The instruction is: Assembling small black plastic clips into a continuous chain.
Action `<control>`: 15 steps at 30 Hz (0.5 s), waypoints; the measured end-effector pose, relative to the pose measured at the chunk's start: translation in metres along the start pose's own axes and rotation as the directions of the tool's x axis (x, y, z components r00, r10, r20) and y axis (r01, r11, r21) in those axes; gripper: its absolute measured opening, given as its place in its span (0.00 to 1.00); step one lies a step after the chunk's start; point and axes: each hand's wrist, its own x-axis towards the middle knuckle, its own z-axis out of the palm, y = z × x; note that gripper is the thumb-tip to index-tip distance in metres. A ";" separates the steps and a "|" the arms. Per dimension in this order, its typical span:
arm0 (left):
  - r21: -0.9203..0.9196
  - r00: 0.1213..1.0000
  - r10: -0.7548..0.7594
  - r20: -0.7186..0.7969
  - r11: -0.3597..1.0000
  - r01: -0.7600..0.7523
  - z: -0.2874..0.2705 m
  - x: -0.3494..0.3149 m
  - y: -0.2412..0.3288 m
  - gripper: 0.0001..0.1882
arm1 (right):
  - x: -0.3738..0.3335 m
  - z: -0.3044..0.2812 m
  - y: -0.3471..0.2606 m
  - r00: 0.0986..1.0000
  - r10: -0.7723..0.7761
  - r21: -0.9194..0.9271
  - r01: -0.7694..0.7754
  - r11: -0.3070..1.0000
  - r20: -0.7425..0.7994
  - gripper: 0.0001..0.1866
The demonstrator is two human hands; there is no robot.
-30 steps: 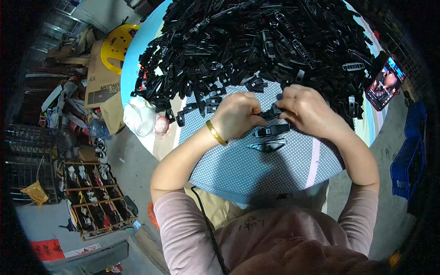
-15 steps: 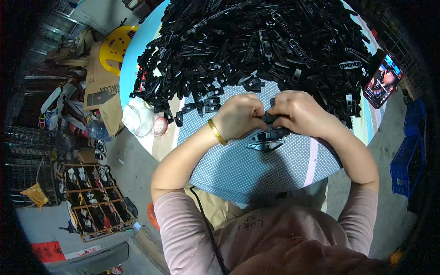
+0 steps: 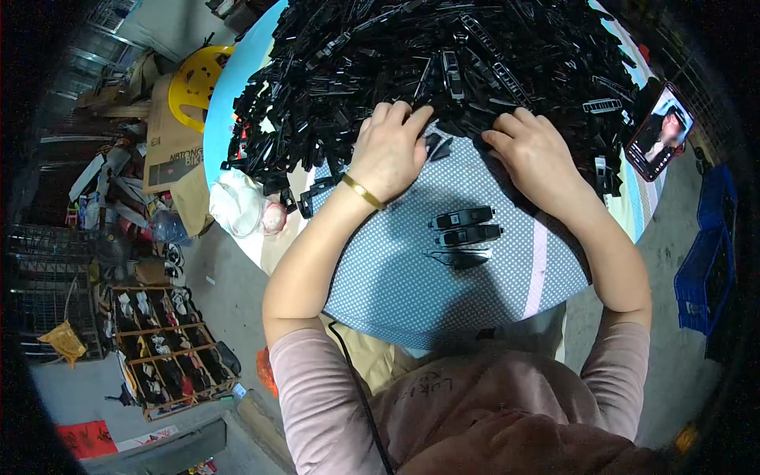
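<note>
A big heap of black plastic clip-like pieces [image 3: 372, 71] covers the far part of the round table. At the heap's near edge my left hand [image 3: 389, 154], with a gold bangle on its wrist, lies with fingers stretched forward over the pieces. My right hand [image 3: 532, 154] is at the heap's edge further right, fingers bent and somewhat apart; its fingertips are partly hidden. Neither hand visibly holds a piece. Between my forearms, a few black clips [image 3: 467, 235] lie side by side in a short stack of rows on the dotted cloth [image 3: 404, 269].
A phone [image 3: 659, 133] stands at the table's right edge. On the left edge are a white plastic bag [image 3: 236, 202] and a small pinkish round thing [image 3: 274, 218]. A yellow stool [image 3: 190, 87], a cardboard box [image 3: 168, 131], a shoe rack [image 3: 170, 348] and a blue crate [image 3: 703, 261] stand around.
Both hands have let go of the piece they worked on together and moved forward and apart to the heap. That clip now lies in the row nearest the heap.
</note>
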 end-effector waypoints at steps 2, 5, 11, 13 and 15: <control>0.031 0.999 0.048 0.014 0.998 -0.048 -0.002 -0.007 -0.001 0.18 | 0.000 0.001 0.001 1.000 -0.022 -0.037 0.022 0.999 -0.016 0.14; 0.052 0.999 0.032 -0.004 0.998 -0.032 0.001 -0.011 -0.003 0.12 | 0.001 -0.001 -0.007 0.993 -0.079 -0.003 0.079 0.997 -0.092 0.14; 0.028 0.987 -0.103 -0.126 0.994 0.107 -0.001 -0.013 -0.009 0.11 | 0.000 0.014 -0.011 0.990 -0.115 -0.112 0.106 0.988 -0.078 0.09; 0.027 0.980 -0.153 -0.126 0.987 0.158 -0.005 -0.013 -0.019 0.11 | 0.000 0.016 -0.012 0.985 -0.124 -0.054 0.118 0.992 -0.121 0.11; -0.024 0.970 -0.194 -0.144 0.981 0.193 -0.009 -0.015 -0.026 0.09 | 0.000 0.015 -0.015 0.977 -0.133 0.006 0.135 0.991 -0.167 0.13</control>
